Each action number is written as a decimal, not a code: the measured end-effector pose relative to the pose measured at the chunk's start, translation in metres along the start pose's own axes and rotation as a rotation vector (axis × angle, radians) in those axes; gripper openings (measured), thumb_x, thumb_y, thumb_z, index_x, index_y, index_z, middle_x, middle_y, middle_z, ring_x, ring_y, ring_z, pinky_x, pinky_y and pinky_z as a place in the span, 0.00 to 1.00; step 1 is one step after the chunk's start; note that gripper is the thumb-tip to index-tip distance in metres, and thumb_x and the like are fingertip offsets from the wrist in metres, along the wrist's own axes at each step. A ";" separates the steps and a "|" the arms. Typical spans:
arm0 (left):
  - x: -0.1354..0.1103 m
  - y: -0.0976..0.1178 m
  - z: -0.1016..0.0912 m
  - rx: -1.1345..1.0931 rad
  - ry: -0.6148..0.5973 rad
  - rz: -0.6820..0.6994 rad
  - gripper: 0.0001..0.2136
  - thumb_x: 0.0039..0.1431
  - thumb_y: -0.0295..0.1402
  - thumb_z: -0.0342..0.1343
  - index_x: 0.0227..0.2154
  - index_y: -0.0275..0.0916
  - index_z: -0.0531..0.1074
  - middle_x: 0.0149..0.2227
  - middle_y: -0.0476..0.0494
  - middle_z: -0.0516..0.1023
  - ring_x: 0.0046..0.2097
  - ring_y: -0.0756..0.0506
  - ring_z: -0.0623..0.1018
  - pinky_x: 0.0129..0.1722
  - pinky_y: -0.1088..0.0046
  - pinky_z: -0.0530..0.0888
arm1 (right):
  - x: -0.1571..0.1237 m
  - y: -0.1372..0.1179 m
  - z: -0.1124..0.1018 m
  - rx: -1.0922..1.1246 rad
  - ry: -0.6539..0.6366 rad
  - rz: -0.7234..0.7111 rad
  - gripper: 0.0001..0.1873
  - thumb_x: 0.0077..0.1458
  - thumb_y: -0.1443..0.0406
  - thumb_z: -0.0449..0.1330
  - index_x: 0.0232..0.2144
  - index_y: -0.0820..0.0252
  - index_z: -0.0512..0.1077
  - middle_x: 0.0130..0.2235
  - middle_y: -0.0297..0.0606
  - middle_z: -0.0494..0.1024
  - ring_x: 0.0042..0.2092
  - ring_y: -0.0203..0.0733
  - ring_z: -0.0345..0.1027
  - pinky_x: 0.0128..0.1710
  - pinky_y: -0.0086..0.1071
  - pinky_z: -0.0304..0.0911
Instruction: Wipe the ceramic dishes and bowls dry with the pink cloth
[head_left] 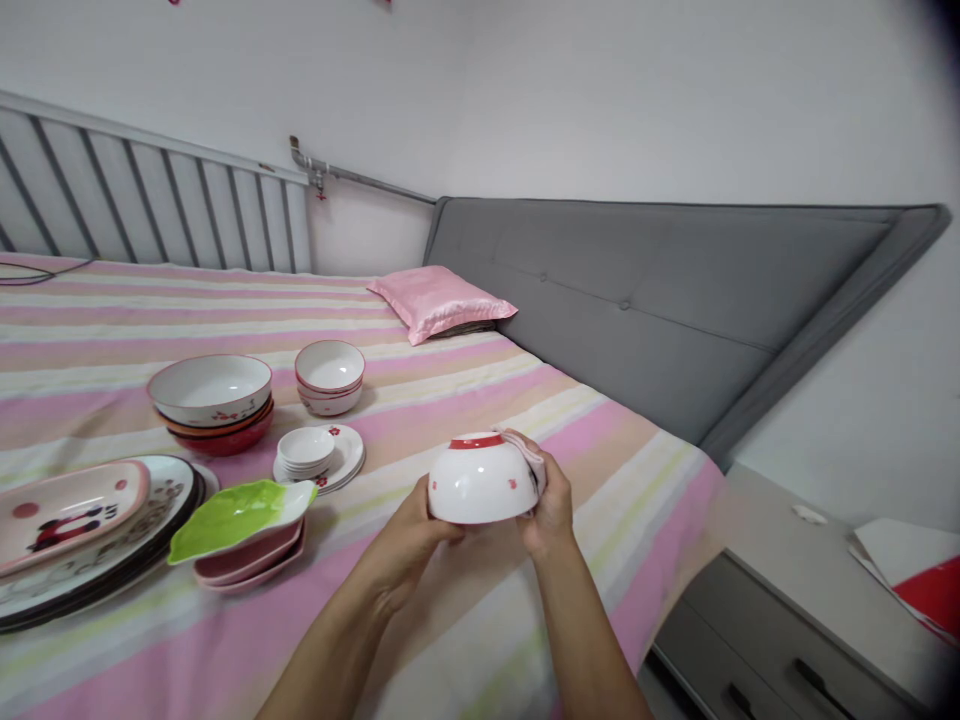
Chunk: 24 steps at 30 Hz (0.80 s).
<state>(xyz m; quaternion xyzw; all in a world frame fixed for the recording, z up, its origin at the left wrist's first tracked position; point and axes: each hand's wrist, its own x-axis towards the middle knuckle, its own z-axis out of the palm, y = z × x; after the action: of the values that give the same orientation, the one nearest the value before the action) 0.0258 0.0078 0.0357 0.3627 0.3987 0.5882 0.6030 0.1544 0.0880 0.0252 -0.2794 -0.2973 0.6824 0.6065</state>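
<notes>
A white bowl (480,485) with a red foot ring and small red marks is held upside down above the bed. My left hand (416,530) grips its rim on the left side. On the other side, my right hand (551,500) is closed on a folded pale pink cloth (529,458) pressed against the bowl's outer wall. The fingertips of both hands are partly hidden behind the bowl. Nearest to my left hand on the bed are a green leaf-shaped dish (236,518) on pink dishes (255,565), and small white dishes (306,447) on flowered plates (346,455).
On the striped bedspread (600,450) stand stacked small bowls (330,368), larger bowls (214,390) and oval plates (82,510). A pink pillow (442,300) lies by the grey headboard (600,270). At right is a nightstand (787,600) bearing a red-and-white item (911,570).
</notes>
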 end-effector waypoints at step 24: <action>0.023 -0.004 -0.004 -0.740 0.054 -0.301 0.13 0.54 0.32 0.50 0.42 0.33 0.69 0.33 0.40 0.78 0.36 0.42 0.79 0.36 0.65 0.76 | -0.036 -0.021 0.025 -0.790 -0.550 -0.664 0.16 0.49 0.63 0.59 0.42 0.53 0.73 0.51 0.39 0.70 0.56 0.50 0.58 0.57 0.45 0.52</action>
<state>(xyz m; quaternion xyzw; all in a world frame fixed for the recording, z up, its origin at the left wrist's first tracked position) 0.0239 0.0304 0.0288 0.0429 0.2241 0.6064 0.7618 0.1534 0.0528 0.0580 -0.1889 -0.7475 0.3405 0.5382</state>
